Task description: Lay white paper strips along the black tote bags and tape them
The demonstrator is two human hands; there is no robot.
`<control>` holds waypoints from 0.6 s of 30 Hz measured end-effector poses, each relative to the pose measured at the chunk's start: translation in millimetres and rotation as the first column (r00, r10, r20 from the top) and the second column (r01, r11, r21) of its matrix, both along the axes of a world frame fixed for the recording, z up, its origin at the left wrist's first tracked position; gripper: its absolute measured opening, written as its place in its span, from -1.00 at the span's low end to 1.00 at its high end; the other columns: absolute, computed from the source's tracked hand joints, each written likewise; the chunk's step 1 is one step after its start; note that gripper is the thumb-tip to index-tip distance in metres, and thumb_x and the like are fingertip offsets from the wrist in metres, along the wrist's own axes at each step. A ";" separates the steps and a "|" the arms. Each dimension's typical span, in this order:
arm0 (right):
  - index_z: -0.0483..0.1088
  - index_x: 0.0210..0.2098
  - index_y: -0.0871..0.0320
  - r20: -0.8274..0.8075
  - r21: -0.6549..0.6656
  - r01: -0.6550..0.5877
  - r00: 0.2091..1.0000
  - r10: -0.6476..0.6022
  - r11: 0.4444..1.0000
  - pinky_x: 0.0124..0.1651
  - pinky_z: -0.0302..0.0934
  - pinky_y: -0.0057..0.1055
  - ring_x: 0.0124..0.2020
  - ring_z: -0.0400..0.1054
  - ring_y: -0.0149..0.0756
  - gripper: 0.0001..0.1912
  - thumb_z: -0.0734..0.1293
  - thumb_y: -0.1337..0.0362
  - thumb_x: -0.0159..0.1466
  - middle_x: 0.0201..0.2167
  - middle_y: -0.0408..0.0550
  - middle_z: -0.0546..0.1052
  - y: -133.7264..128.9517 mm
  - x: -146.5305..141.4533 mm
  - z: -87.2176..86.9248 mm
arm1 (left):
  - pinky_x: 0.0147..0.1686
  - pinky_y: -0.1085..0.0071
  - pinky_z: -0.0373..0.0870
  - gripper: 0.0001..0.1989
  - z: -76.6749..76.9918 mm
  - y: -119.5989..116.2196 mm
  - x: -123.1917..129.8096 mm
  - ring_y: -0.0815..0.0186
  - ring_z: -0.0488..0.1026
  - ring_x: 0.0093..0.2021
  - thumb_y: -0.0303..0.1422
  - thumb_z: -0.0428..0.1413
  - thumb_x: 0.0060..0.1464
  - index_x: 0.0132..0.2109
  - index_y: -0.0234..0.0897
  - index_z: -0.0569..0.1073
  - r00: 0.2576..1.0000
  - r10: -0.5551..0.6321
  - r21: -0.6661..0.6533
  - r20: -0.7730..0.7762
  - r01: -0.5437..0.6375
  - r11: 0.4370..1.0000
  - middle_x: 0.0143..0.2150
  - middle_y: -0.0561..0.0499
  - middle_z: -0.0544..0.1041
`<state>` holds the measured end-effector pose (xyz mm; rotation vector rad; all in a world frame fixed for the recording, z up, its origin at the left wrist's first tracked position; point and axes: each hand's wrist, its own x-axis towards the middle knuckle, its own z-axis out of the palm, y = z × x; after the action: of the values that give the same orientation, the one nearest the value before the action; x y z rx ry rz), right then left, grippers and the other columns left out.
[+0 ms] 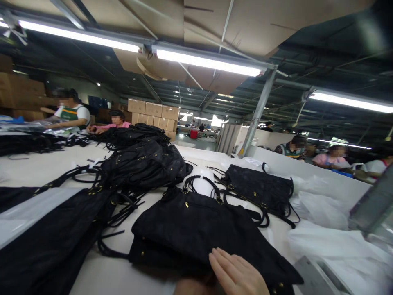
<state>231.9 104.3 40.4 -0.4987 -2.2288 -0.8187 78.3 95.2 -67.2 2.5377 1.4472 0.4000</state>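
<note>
A black handbag (184,221) with two handles and brass-coloured fittings lies on the white table in front of me. My right hand (238,272) rests flat on its near side, fingers stretched out and close together. Only a part of my left hand (190,286) shows at the bottom edge, under the bag's near edge; its fingers are hidden. To the left lies another black bag (61,246) with a strip of clear plastic (37,209) across it. Behind the handbag a further black bag (260,188) lies on its side.
Black bags are heaped (144,164) at the table's middle back. White plastic bags (322,209) lie at the right beside a grey metal object (322,274). A low white partition (307,170) runs along the right. Co-workers sit beyond the table, with cartons (153,114) stacked behind.
</note>
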 end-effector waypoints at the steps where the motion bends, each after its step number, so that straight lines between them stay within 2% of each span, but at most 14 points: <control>1: 0.50 -0.12 0.16 -0.014 -0.028 -0.012 1.000 0.012 1.000 -0.19 0.26 -0.43 -0.19 0.53 -0.38 -0.51 -0.06 0.42 0.48 -0.21 -0.15 0.65 -4.9 1.0 -3.4 | -0.09 0.28 0.50 -0.64 13.8 -8.9 -2.3 0.06 0.56 -0.08 -0.31 0.00 0.24 0.12 -0.25 0.47 0.998 -0.057 -0.087 -0.024 0.055 0.995 0.00 -0.11 0.59; 3: 0.50 -0.14 0.19 -0.038 -0.090 -0.022 0.999 0.018 0.996 -0.20 0.24 -0.40 -0.23 0.53 -0.36 -0.51 -0.05 0.38 0.50 -0.25 -0.12 0.64 -12.6 2.0 -4.0 | -0.05 0.16 0.49 -0.66 38.9 -23.9 -8.4 0.00 0.56 -0.08 -0.31 -0.08 0.27 0.00 -0.31 0.52 0.996 -0.084 -0.142 -0.033 0.079 0.987 -0.03 -0.17 0.59; 4: 0.49 -0.12 0.21 -0.028 -0.114 -0.021 0.999 0.018 0.993 -0.19 0.23 -0.39 -0.21 0.52 -0.34 -0.54 -0.04 0.38 0.50 -0.24 -0.09 0.64 -15.4 1.7 -0.9 | 0.04 0.11 0.44 -0.64 48.1 -29.1 -11.4 -0.03 0.51 0.02 -0.29 -0.07 0.27 0.05 -0.34 0.49 0.995 -0.097 -0.132 0.003 0.097 0.987 0.06 -0.20 0.54; 6: 0.47 -0.06 0.24 0.015 -0.142 -0.004 1.000 0.006 0.990 -0.13 0.21 -0.36 -0.14 0.50 -0.30 -0.59 0.01 0.40 0.49 -0.18 -0.03 0.63 -20.2 0.1 7.8 | 0.21 0.10 0.29 -0.55 57.5 -35.3 -15.9 -0.03 0.35 0.22 -0.28 -0.07 0.28 0.22 -0.37 0.36 0.991 -0.110 -0.082 0.076 0.116 0.990 0.27 -0.23 0.36; 8: 0.46 -0.03 0.26 0.036 -0.167 0.016 0.999 -0.011 0.986 -0.09 0.18 -0.33 -0.09 0.48 -0.26 -0.62 0.03 0.42 0.48 -0.15 0.00 0.62 -26.2 -2.3 11.1 | 0.28 0.17 0.20 -0.47 57.2 -38.5 -17.9 0.03 0.27 0.28 -0.26 -0.07 0.30 0.35 -0.33 0.19 0.991 -0.102 -0.077 0.091 0.109 0.991 0.37 -0.20 0.21; 10: 0.47 -0.05 0.25 0.020 -0.198 0.022 1.000 -0.019 0.980 -0.10 0.18 -0.32 -0.13 0.48 -0.27 -0.59 0.00 0.39 0.49 -0.19 -0.01 0.62 -33.4 -4.0 2.1 | 0.19 0.22 0.33 -0.51 53.5 -40.5 -18.0 0.08 0.40 0.18 -0.25 -0.12 0.34 0.35 -0.25 0.20 0.996 -0.080 -0.128 0.035 0.084 0.988 0.31 -0.16 0.32; 12: 0.48 -0.08 0.23 -0.014 -0.222 0.012 1.000 -0.015 0.975 -0.13 0.19 -0.33 -0.18 0.48 -0.29 -0.53 -0.05 0.34 0.50 -0.25 -0.04 0.62 -38.6 -3.4 -16.5 | -0.04 0.25 0.51 -0.57 51.1 -41.5 -16.8 0.09 0.56 -0.04 -0.25 -0.19 0.38 0.25 -0.23 0.36 0.997 -0.065 -0.184 -0.037 0.057 0.981 0.10 -0.15 0.53; 14: 0.47 -0.07 0.21 -0.038 -0.234 0.023 0.999 -0.033 0.972 -0.14 0.20 -0.36 -0.20 0.47 -0.30 -0.49 -0.09 0.31 0.50 -0.26 -0.06 0.61 -39.3 -0.6 -35.1 | -0.28 0.29 0.57 -0.57 49.2 -41.7 -14.4 0.09 0.61 -0.23 -0.25 -0.21 0.39 0.10 -0.22 0.50 0.994 -0.075 -0.185 -0.081 0.059 0.981 -0.11 -0.12 0.63; 15: 0.47 -0.05 0.20 -0.037 -0.239 0.041 0.998 -0.051 0.970 -0.14 0.21 -0.36 -0.19 0.47 -0.30 -0.49 -0.09 0.30 0.50 -0.25 -0.06 0.61 -38.1 1.0 -41.8 | -0.33 0.31 0.56 -0.61 47.6 -41.8 -12.7 0.08 0.62 -0.27 -0.27 -0.17 0.38 0.04 -0.23 0.53 0.991 -0.085 -0.177 -0.103 0.066 0.982 -0.16 -0.12 0.63; 16: 0.46 -0.04 0.19 -0.033 -0.240 0.057 0.997 -0.067 0.969 -0.14 0.21 -0.37 -0.19 0.48 -0.29 -0.48 -0.10 0.29 0.50 -0.24 -0.07 0.61 -36.5 2.3 -46.6 | -0.35 0.32 0.55 -0.66 45.0 -42.2 -11.1 0.07 0.62 -0.28 -0.31 -0.10 0.36 -0.01 -0.26 0.55 0.985 -0.113 -0.157 -0.132 0.092 0.983 -0.17 -0.13 0.63; 18: 0.46 -0.06 0.17 -0.018 -0.226 0.068 0.997 -0.074 0.972 -0.19 0.22 -0.37 -0.24 0.48 -0.29 -0.46 -0.12 0.27 0.50 -0.26 -0.07 0.61 -33.4 3.3 -52.5 | -0.40 0.38 0.52 -0.78 38.1 -43.9 -9.2 0.12 0.61 -0.32 -0.39 0.02 0.28 -0.11 -0.29 0.57 0.956 -0.234 -0.060 -0.178 0.227 0.972 -0.21 -0.11 0.64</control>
<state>235.2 70.9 -12.1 -0.6966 -2.3026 -0.5936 69.1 51.3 -29.1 2.7315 1.1786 0.1011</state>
